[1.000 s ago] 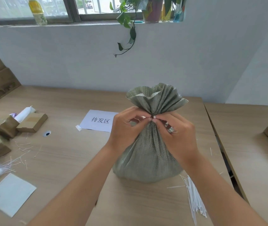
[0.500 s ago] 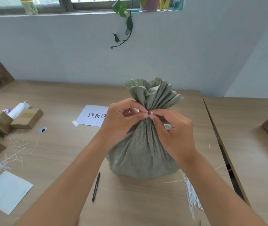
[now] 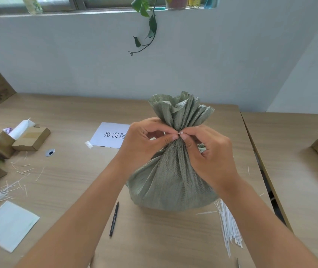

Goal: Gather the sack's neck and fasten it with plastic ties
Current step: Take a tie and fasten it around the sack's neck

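Note:
A green woven sack [image 3: 170, 182] stands upright in the middle of the wooden table [image 3: 73, 171]. Its neck is bunched tight, and the pleated mouth [image 3: 181, 111] fans out above. My left hand [image 3: 144, 144] and my right hand [image 3: 210, 153] meet at the neck from either side. Between their fingertips shows a small white piece of a plastic tie [image 3: 180, 133]. The rest of the tie is hidden behind the fingers and the sack. A bundle of white plastic ties [image 3: 228, 225] lies on the table to the right of the sack's base.
A black pen [image 3: 114, 219] lies in front of the sack on the left. A white paper label [image 3: 109, 135] is taped behind my left hand. Cardboard boxes [image 3: 28, 138], cut tie ends [image 3: 18, 176] and a plastic bag [image 3: 7, 223] occupy the left side. A gap separates a second table [image 3: 299, 171] on the right.
The view has tilted down, bringing the pen into sight. Both hands stay pinched at the sack's neck, and the fingertips have shifted only slightly.

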